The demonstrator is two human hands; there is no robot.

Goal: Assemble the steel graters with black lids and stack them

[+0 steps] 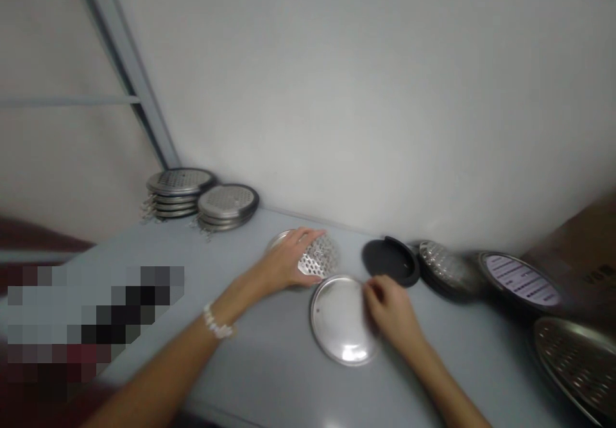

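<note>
My left hand (290,258) grips a round perforated metal disc (320,258) by its left side, thumb and fingers spread round it, just above the grey table. Below it lies a shiny round metal plate (342,316) with a raised rim and a small hole near its left edge. The fingers of my right hand (387,306) are curled together at the plate's right edge, pinching it. A black round holder (391,261) sits behind my right hand, with nothing in it.
Two stacks of perforated discs with chains (181,190) (227,206) stand at the back left of the table (260,376). More discs (445,267), a labelled disc (522,279) and a large perforated disc (577,364) lie at right, beside a cardboard box (577,255).
</note>
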